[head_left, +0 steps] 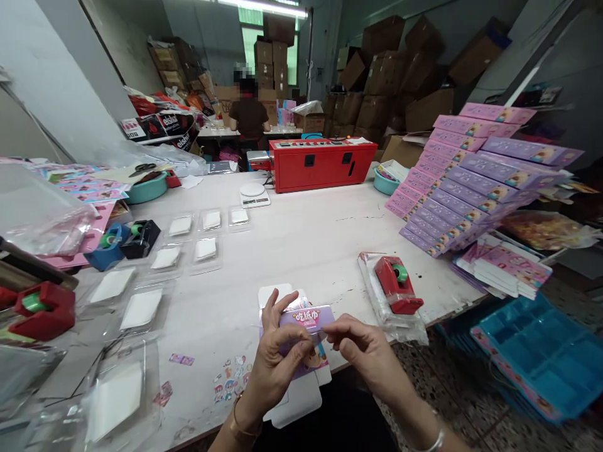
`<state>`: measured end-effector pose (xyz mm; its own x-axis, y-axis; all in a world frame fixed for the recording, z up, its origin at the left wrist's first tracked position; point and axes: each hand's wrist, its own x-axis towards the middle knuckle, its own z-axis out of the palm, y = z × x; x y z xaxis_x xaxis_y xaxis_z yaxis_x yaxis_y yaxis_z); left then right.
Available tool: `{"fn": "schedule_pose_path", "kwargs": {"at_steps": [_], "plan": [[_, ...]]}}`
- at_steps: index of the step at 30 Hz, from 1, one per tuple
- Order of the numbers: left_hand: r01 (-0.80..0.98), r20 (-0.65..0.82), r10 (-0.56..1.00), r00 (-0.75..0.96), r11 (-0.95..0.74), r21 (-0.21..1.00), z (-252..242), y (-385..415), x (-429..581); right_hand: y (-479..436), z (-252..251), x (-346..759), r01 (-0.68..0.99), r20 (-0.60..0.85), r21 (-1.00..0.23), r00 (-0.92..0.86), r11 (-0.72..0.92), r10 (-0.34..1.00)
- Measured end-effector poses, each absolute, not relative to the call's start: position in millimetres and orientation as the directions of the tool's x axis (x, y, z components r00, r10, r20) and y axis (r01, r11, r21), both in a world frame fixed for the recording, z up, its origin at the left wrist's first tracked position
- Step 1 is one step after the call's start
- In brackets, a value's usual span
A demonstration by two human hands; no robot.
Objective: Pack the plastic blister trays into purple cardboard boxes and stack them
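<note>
My left hand (283, 355) is closed in a pinch of thumb and forefinger, its other fingers raised. My right hand (365, 351) also pinches, close beside it. Between the fingertips is a small clear plastic piece (319, 338), possibly film or tape; its exact kind is not plain. Beneath both hands a purple printed carton (307, 316) lies at the table's front edge, with white flaps (296, 402) spread out. My left hand hides part of the carton. Loose stickers (232, 380) lie to the left of my left hand.
Clear trays with white pads (141, 309) stand in rows at left, near tape dispensers (44, 311). At right are another red tape dispenser (399, 285), stacked pink and purple boxes (464, 188) and blue trays (541, 351). Behind are a scale (254, 194), a red machine (325, 166) and a person (249, 116).
</note>
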<state>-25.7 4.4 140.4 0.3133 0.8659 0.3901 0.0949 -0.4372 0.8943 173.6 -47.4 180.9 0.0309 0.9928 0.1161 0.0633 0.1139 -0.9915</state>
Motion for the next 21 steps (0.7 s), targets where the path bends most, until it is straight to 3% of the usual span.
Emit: {"fn": "schedule_pose_path", "kwargs": {"at_steps": [8, 13, 18, 21], "plan": [[0.217, 0.487, 0.798, 0.357, -0.577, 0.787, 137, -4, -25, -38, 180, 127, -0.264, 0.049, -0.958, 0.233, 0.112, 0.971], [0.245, 0.528, 0.823, 0.210, -0.567, 0.787, 131, -5, -22, -38, 186, 148, -0.363, 0.064, -0.905, 0.401, 0.222, 0.914], [0.299, 0.585, 0.784, 0.208, -0.621, 0.725, 131, -7, -19, -41, 186, 158, -0.324, 0.079, -0.932, 0.248, 0.160, 0.966], [0.297, 0.670, 0.712, 0.211, -0.699, 0.650, 131, -9, -20, -39, 182, 148, -0.316, -0.017, -0.949, 0.092, 0.013, 0.996]]}}
